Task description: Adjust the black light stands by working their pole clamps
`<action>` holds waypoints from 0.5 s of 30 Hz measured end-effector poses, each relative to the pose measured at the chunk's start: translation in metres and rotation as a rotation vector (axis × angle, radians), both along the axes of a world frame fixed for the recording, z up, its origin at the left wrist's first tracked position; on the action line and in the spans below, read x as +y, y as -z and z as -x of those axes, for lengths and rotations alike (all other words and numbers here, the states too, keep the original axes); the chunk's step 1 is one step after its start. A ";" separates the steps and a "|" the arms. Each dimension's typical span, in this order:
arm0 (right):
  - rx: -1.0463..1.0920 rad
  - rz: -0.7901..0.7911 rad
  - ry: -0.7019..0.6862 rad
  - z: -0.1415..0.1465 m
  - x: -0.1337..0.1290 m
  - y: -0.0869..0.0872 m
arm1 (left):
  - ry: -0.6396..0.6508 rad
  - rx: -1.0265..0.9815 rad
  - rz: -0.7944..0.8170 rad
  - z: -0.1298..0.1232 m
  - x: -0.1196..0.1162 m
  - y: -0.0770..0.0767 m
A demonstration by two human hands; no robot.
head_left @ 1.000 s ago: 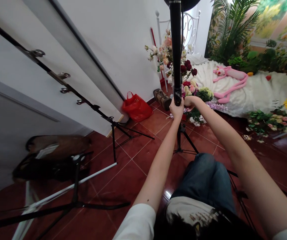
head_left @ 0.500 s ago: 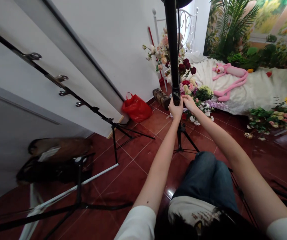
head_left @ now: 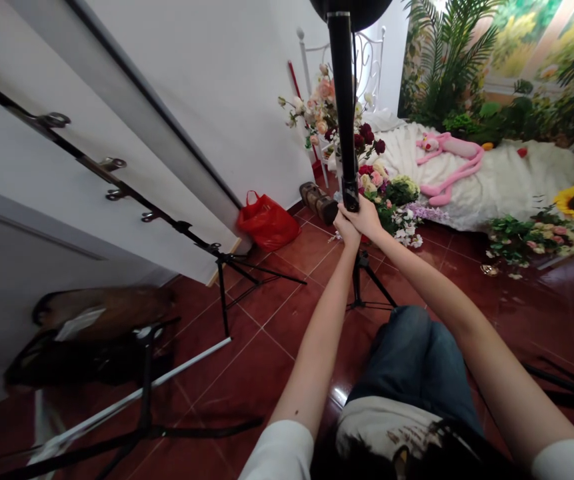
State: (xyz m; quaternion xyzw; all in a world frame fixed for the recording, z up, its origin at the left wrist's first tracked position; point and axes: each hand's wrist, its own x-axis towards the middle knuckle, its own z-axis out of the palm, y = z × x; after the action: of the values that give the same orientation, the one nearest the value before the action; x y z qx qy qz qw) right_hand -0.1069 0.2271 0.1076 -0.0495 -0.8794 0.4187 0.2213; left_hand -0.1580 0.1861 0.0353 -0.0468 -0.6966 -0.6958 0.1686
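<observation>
A black light stand (head_left: 345,100) rises upright in front of me, with a round dark head at its top and a thin cable along the pole. Just under the pole's thick upper section, my left hand (head_left: 347,230) is closed round the stand. My right hand (head_left: 367,215) is closed on it too, slightly higher and against the left hand. The fingers partly hide one another, and the grip covers the pole there. Below my hands, the stand's legs (head_left: 361,277) spread on the red tile floor.
A red bag (head_left: 268,223) sits by the wall. Artificial flowers (head_left: 401,193) stand near a white-draped surface (head_left: 497,193) with a pink plush toy (head_left: 459,148). At left are a black crossbar with clips (head_left: 94,167), another stand's legs (head_left: 145,400) and a white pole (head_left: 167,379).
My right hand has gone from pinching at the pole's right side to gripping round it beside my left hand. My left hand is slightly lower. More of the stand's dark head shows.
</observation>
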 end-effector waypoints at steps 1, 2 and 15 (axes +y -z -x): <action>-0.022 0.008 -0.012 0.001 0.001 -0.004 | -0.011 0.018 0.001 -0.002 0.000 -0.001; -0.036 0.020 -0.032 0.002 0.001 -0.009 | -0.011 0.051 0.004 -0.005 0.000 -0.003; 0.306 0.140 -0.072 0.045 0.002 -0.089 | 0.000 0.113 0.048 -0.020 -0.003 -0.012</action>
State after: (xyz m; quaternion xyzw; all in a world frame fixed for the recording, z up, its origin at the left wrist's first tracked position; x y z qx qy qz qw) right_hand -0.1520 0.2295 0.1971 0.0309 -0.8054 0.4890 0.3336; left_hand -0.1385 0.1829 0.0478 -0.0901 -0.7023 -0.6752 0.2066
